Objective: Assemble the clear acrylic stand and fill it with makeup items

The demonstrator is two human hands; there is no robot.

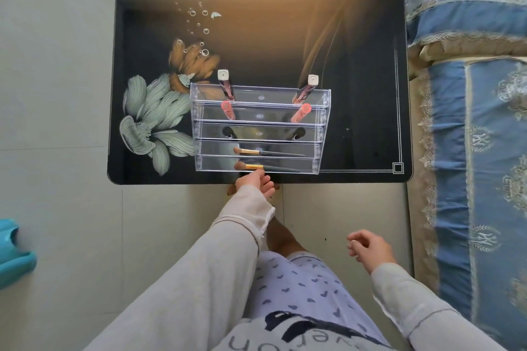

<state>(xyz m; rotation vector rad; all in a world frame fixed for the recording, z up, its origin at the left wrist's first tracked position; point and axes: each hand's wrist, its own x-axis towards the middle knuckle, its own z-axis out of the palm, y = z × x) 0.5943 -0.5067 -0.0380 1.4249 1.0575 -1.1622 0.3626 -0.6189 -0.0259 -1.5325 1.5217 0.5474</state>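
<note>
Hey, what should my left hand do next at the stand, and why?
Probably draw the left hand back from the stand: the front brush already lies flat in the lowest tier, and every tier above holds something, so nothing looks left to place.

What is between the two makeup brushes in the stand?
Head view: only a clear divider wall of the stand separates the upper brush from the lower brush.
</note>
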